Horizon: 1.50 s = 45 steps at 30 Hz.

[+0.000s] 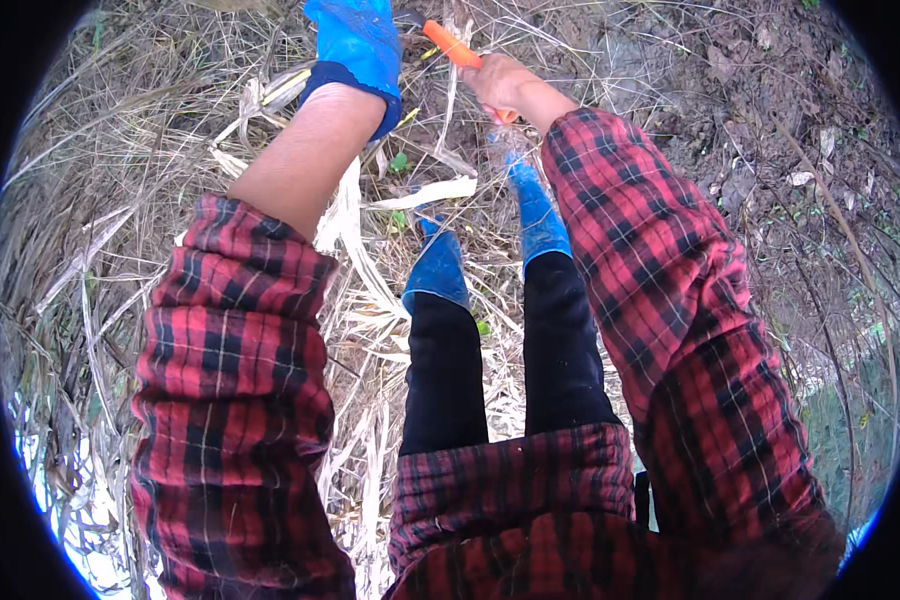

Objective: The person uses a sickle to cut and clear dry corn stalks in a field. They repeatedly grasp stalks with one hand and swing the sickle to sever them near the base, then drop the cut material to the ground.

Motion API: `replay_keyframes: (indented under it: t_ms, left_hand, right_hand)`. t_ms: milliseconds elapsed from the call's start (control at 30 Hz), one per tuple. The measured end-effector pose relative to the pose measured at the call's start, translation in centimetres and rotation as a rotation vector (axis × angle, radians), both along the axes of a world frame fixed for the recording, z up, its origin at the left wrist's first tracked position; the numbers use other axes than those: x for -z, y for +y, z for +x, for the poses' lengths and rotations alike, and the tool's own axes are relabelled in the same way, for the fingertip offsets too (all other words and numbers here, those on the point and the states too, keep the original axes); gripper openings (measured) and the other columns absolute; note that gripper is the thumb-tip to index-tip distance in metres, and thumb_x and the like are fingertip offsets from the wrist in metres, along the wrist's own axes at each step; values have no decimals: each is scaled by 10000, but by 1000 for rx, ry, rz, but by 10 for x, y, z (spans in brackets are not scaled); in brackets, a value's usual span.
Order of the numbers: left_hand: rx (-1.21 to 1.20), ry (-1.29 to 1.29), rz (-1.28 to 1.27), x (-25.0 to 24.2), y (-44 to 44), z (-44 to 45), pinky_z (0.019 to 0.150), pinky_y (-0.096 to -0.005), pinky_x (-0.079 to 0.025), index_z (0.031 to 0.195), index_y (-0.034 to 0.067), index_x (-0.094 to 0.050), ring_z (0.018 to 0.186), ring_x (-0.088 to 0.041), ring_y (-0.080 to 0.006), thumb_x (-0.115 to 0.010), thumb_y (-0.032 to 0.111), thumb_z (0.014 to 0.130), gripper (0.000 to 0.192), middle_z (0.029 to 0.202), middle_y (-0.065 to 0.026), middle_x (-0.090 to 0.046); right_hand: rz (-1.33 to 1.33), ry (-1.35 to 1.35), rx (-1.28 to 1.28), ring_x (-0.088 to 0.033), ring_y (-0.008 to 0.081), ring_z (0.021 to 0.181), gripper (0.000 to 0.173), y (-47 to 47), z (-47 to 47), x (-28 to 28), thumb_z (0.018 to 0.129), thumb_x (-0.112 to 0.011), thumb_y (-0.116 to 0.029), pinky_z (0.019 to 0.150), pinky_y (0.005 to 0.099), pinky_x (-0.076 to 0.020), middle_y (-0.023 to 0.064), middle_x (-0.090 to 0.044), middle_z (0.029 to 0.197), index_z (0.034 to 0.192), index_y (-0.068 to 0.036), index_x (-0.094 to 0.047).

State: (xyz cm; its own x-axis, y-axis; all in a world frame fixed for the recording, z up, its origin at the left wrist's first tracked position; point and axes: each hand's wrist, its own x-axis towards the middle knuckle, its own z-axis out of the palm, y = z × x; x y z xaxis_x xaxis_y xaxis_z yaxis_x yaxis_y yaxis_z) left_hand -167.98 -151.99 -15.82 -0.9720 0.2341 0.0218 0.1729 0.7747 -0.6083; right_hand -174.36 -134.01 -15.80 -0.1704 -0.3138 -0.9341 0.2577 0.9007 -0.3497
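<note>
My left hand (356,37), in a blue work glove, reaches to the top edge of the view; its fingers are cut off or hidden, so what it touches cannot be told. My bare right hand (495,82) is closed around the orange handle (452,45) of a tool. The dark end of that tool points up and left, towards the gloved hand, and its far part is hidden behind the glove. Beneath my left wrist lies a dry, pale stalk with leaves (259,101).
Dry grass (142,127) and pale dried leaves (420,193) cover the ground around my blue boots (439,262). Bare brown soil (690,97) lies at the upper right. Thin upright stems (832,202) stand at the right, and a few small green leaves (399,162) grow between the boots and hands.
</note>
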Motion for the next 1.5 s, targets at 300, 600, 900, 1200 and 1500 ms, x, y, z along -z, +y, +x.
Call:
replay_keyframes:
  t_ms: [300, 600, 900, 1200, 1500]
  left_hand:
    - [-559, -905, 223, -30, -3, -37, 839, -427, -471, 1034, 137, -650, 966, -600, -325, -336, 388, 899, 424, 1060, -135, -616]
    - [-1341, -1129, 467, -147, -20, 206, 824, -413, -466, 1007, 156, -626, 921, -604, -320, -544, 495, 765, 424, 998, -132, -631]
    - [-682, -940, 637, -266, 47, 113, 1017, -426, -266, 1357, 132, -319, 1221, -400, -255, -476, 544, 775, 730, 1324, -134, -418]
    - [-400, -257, 839, -441, 30, -28, 1023, -427, -270, 1319, 106, -383, 1184, -433, -276, -456, 410, 869, 547, 1287, -133, -454]
    - [-347, -146, 602, -485, -53, 37, 1046, -415, -211, 1367, 138, -318, 1259, -337, -270, -523, 443, 784, 689, 1373, -116, -358]
  right_hand:
    - [1, 93, 258, -582, 239, 451, 404, 48, 66, -10, 910, -405, -330, 451, 342, -488, 129, -572, 556, 814, 27, -567]
    - [248, -71, 1767, -390, 85, 446, 309, 344, 126, -220, 929, -421, -395, 408, 249, -357, -8, -418, 590, 816, -107, -426]
    - [193, 1, 1016, -430, 96, 379, 273, 309, 121, -275, 911, -480, -350, 332, 254, -366, -7, -438, 537, 887, -78, -481]
    - [62, 561, 548, -538, 156, 425, 275, 273, 78, -355, 877, -543, -268, 425, 318, -418, 80, -517, 504, 900, 5, -567]
    - [-754, 580, 807, -445, 40, 454, 235, 30, -97, -513, 938, -443, -288, 389, 185, -374, -16, -486, 635, 976, -58, -468]
